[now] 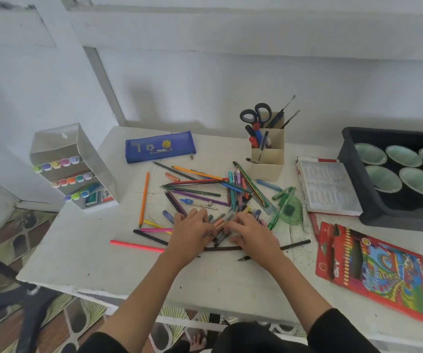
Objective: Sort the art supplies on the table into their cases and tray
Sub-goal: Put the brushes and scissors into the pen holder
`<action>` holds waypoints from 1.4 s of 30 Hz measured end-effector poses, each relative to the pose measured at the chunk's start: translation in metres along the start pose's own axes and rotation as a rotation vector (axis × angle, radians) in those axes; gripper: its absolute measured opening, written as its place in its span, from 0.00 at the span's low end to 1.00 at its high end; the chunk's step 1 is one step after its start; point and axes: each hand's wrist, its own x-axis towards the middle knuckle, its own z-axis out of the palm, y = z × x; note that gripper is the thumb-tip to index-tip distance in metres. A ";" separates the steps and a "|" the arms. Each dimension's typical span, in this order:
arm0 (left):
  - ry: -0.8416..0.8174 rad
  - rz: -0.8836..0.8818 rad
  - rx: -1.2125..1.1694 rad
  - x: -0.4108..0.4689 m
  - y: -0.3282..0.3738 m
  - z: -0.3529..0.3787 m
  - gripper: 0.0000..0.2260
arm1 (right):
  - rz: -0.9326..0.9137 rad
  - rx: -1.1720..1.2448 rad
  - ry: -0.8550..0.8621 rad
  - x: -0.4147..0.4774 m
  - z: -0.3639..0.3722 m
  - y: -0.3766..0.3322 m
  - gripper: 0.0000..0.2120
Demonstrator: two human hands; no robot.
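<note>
Left grip and right grip meet on a bunch of pens; squeezing or just touching, nobody can tell. Pencils lie scattered just past them on the worktop. Sorting has hardly begun; nearly everything is left.

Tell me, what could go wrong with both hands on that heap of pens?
1. The left hand and right hand crowd one loose heap of pens; some may slip out and roll.
2. The pink pencil and the black pencil lie towards the front edge of the table; a sweeping wrist might knock them off.
3. The drawing compass lies just beyond the fingers; its pointed legs could prick.
</note>
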 end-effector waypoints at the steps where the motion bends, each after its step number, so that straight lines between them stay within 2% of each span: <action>1: 0.017 -0.001 0.008 0.000 0.000 0.000 0.04 | 0.008 -0.001 -0.001 -0.001 0.000 0.001 0.08; 2: 0.030 0.004 0.026 0.000 0.002 0.000 0.05 | 0.016 -0.002 -0.004 -0.001 0.000 0.002 0.08; 6: -0.108 -0.061 0.067 -0.001 0.010 -0.002 0.11 | 0.051 0.028 0.000 -0.004 0.004 0.008 0.07; 10: -0.134 -0.149 0.096 0.001 0.020 -0.001 0.11 | 0.072 -0.007 -0.041 -0.001 0.008 0.011 0.08; 17: -0.137 -0.221 0.105 0.007 0.027 0.000 0.10 | 0.067 -0.030 0.055 -0.001 0.009 0.016 0.14; 20: -0.018 -0.233 -0.021 0.010 0.023 -0.005 0.09 | 0.067 0.097 0.174 -0.001 0.002 0.019 0.15; 23: 0.146 -0.193 -0.172 0.016 0.019 -0.015 0.07 | 0.094 0.284 0.294 0.001 -0.008 0.019 0.07; 26: 0.281 -0.171 -0.334 0.028 0.017 -0.023 0.04 | 0.191 0.435 0.347 0.006 -0.020 0.018 0.04; 29: 0.351 -0.185 -0.515 0.042 0.016 -0.033 0.02 | 0.282 0.565 0.378 0.012 -0.031 0.020 0.05; 33: 0.437 -0.132 -0.593 0.060 0.019 -0.051 0.03 | 0.295 0.604 0.458 0.020 -0.050 0.028 0.10; 39: 0.534 -0.104 -0.715 0.085 0.031 -0.072 0.02 | 0.284 0.594 0.520 0.025 -0.077 0.048 0.02; 42: 0.551 -0.087 -0.803 0.101 0.040 -0.081 0.02 | 0.301 0.639 0.590 0.030 -0.093 0.056 0.07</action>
